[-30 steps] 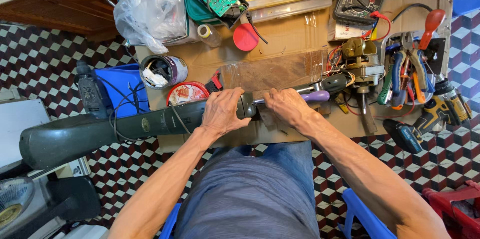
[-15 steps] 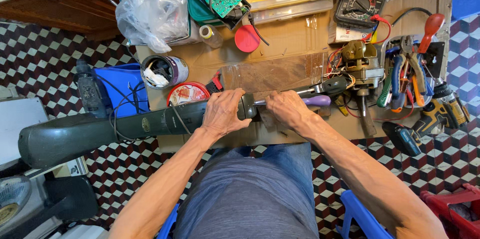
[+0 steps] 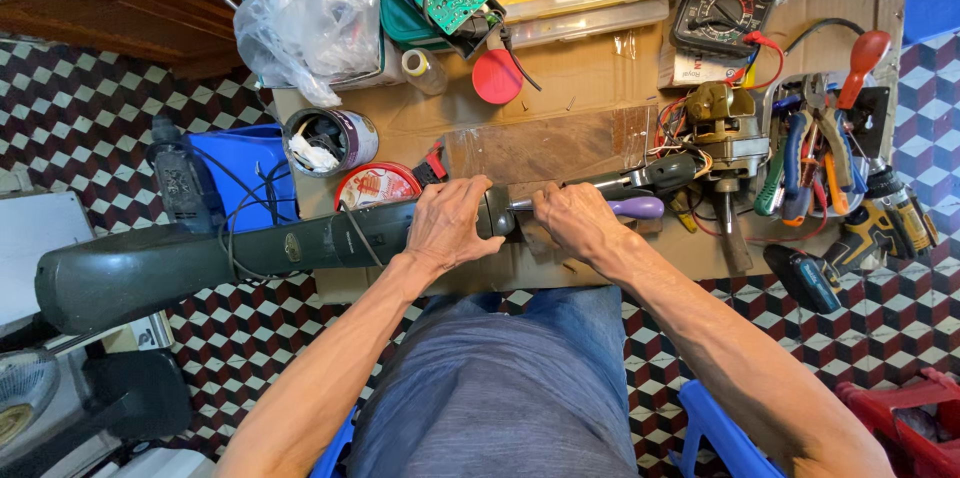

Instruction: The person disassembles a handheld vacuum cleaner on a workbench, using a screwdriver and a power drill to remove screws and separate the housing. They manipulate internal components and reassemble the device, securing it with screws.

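Hands at a cluttered workbench (image 3: 600, 78): left hand (image 3: 450, 223) wraps the end of a long dark-green housing (image 3: 230, 258) lying across the bench edge; right hand (image 3: 570, 221) holds a purple-handled screwdriver (image 3: 635, 207) at its end cap (image 3: 495, 211). Cap remains attached; work appears unfinished.

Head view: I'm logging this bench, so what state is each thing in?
Dark green tube: lying flat, overhanging the bench.
Left hand: clamped round the tube's end.
Right hand: closed on the purple-handled screwdriver.
Tin can: upright, open, stuffed.
Plastic bag: crumpled.
Multimeter: leads plugged in.
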